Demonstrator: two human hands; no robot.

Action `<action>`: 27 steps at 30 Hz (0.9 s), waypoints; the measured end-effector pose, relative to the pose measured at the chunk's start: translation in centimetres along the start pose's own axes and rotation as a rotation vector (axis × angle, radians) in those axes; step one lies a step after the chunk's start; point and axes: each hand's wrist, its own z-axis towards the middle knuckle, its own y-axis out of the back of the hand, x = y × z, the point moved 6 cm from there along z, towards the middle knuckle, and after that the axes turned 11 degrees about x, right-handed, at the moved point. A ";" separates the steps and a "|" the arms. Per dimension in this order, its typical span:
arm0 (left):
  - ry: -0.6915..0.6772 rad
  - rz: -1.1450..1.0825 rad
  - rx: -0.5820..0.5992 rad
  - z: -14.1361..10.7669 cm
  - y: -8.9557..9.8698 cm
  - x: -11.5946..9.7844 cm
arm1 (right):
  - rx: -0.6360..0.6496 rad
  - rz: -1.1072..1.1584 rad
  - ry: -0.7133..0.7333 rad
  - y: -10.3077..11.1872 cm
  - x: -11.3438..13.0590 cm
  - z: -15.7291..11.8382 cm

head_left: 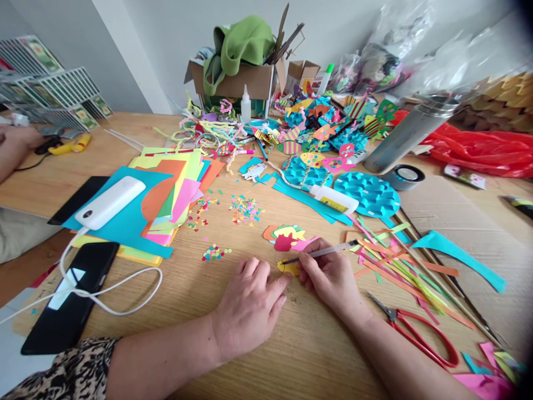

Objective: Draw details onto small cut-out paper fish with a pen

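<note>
A small yellow paper fish (290, 267) lies on the wooden table (200, 339) between my two hands. My right hand (327, 272) is closed round a thin pen (333, 250), whose tip touches the yellow fish. The fingers of my left hand (254, 303) are bent, and the index fingertip rests at the near left edge of the fish; what lies under the palm is hidden. Just beyond are a red paper fish (285, 242) and a few cut fish in yellow, orange and pink. Small round paper dots (214, 253) lie to the left.
Coloured sheets (179, 194), a white power bank (110, 203) and a phone (70, 300) are at left. Red-handled scissors (425, 339) and paper strips (400, 261) lie right. Behind stand a glue bottle (245, 105), a metal flask (410, 133) and decorated fish. Another person's hand (19, 139) shows far left.
</note>
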 end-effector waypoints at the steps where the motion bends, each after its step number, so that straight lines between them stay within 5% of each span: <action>1: -0.001 0.000 0.002 0.0 0.0 0.0 | 0.000 -0.001 0.000 0.0 0.0 0.0; 27: -0.005 -0.011 0.006 0.1 -0.1 0.0 | 0.001 -0.007 -0.006 0.0 0.1 0.0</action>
